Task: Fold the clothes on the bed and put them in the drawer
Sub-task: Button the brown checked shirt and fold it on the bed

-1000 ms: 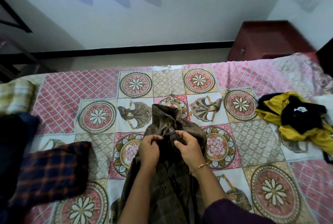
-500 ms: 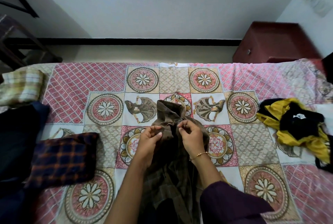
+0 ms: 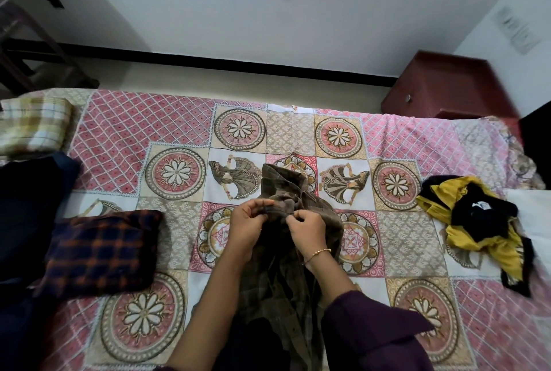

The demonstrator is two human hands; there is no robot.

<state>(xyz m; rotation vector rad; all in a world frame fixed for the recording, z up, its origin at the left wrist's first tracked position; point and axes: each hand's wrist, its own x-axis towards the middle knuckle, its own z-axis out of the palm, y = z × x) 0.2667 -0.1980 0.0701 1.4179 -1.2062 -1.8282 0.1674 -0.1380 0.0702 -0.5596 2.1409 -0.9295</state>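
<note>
A brown checked shirt (image 3: 283, 275) lies lengthwise on the patterned bedspread (image 3: 402, 236), collar end away from me. My left hand (image 3: 246, 226) pinches the shirt's front edge just below the collar. My right hand (image 3: 307, 229), with a thin gold bangle on the wrist, pinches the opposite edge a little to the right. Both hands meet over the shirt's placket. A crumpled yellow and black garment (image 3: 477, 221) lies at the right of the bed. The dark red cabinet (image 3: 447, 87) with a drawer knob stands beyond the bed's far right corner.
A folded navy and orange checked garment (image 3: 98, 251) sits at the left, beside a dark blue cloth (image 3: 26, 206). A folded yellowish checked cloth (image 3: 32, 126) lies at the far left corner. A white wall with a black skirting runs behind the bed.
Both hands have shifted slightly up the shirt toward the collar and stay close together on the placket. The camera has tilted, so the bed sits lower in view.
</note>
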